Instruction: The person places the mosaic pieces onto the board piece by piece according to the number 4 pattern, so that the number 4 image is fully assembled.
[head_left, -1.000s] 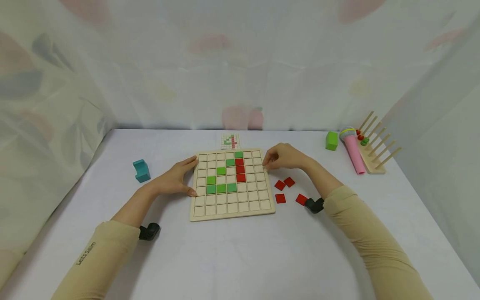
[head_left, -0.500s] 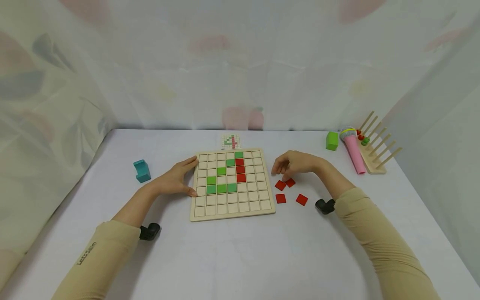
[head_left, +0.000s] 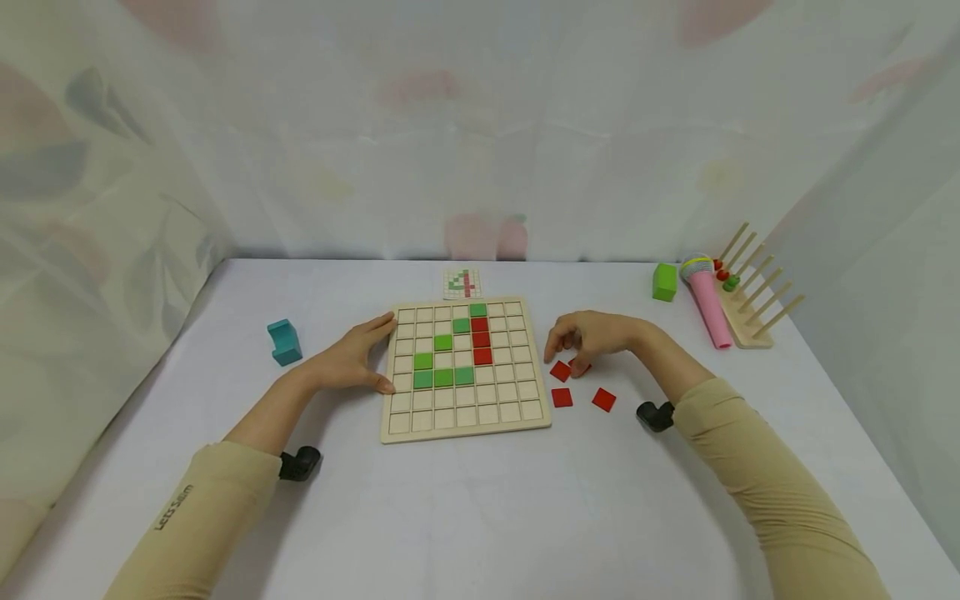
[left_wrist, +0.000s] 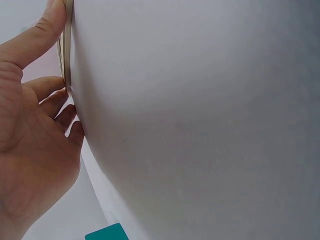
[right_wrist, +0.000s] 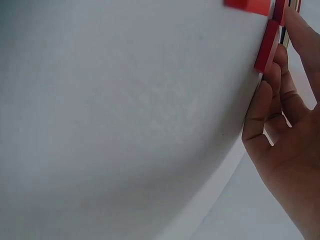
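Observation:
A wooden grid board (head_left: 467,414) lies on the table with green tiles (head_left: 443,377) and a column of red tiles (head_left: 481,340) in its cells. My left hand (head_left: 347,358) rests at the board's left edge, thumb and fingers spread along it; the left wrist view shows the fingertips against the board's side (left_wrist: 68,45). To the right of the board, my right hand (head_left: 596,333) is over several loose red tiles (head_left: 562,397). Its thumb touches one red tile (right_wrist: 267,47), partly covering it in the head view, and the index fingertip stands apart from the thumb.
A small pattern card (head_left: 462,283) lies behind the board. At the left is a teal block (head_left: 284,342). A green block (head_left: 664,282), a pink toy microphone (head_left: 709,304) and a wooden peg stand (head_left: 752,333) are at the back right.
My right hand has moved from the board's right edge, rightward and toward me, down to the loose red tiles. The left hand has stayed at the board's left edge.

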